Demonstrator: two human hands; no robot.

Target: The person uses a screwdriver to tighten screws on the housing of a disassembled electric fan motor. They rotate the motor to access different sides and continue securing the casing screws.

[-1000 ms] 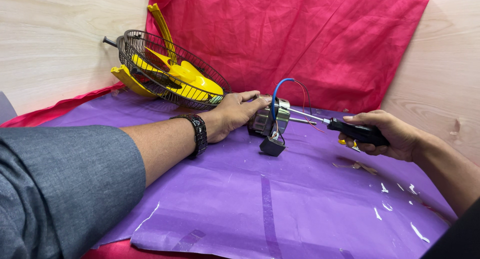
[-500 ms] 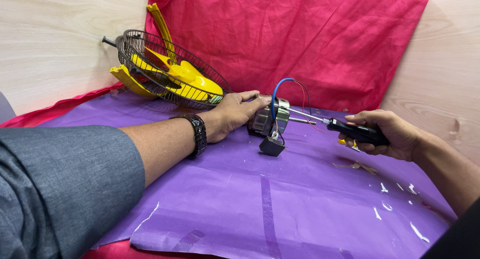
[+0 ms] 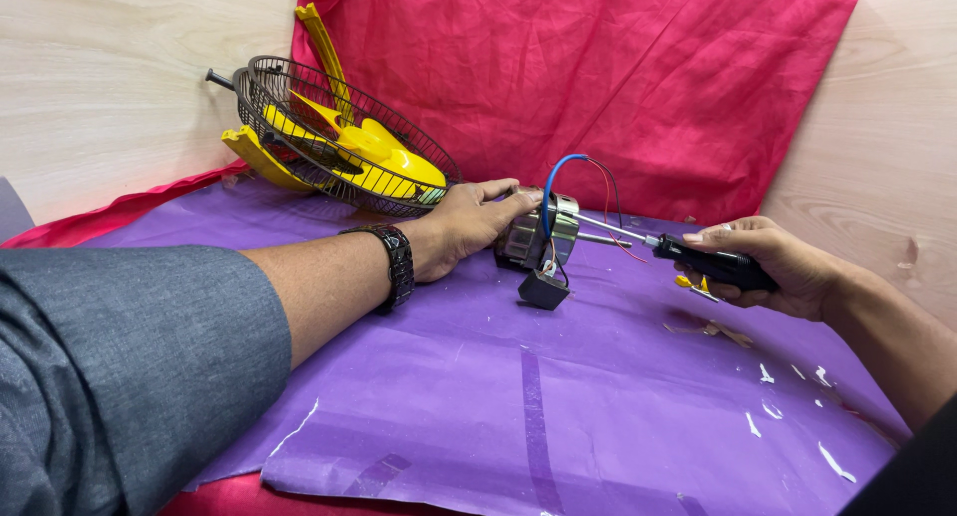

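bracing the small fan motor point(image 3: 536, 239) on the purple sheet point(image 3: 518, 396), the left hand point(image 3: 467, 227) has its grip closed around the casing, while the right hand point(image 3: 773, 262) is clenched on a black-handled screwdriver point(image 3: 698, 260) aimed at the motor's face. the tip could slip off and snag the thin blue and red wires point(image 3: 573, 182) looping just above, or the round motor could roll if the hold loosens.

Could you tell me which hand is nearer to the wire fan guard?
Left. The left hand grips the fan motor just beside the wire fan guard; the right hand, holding a screwdriver, is beyond the motor.
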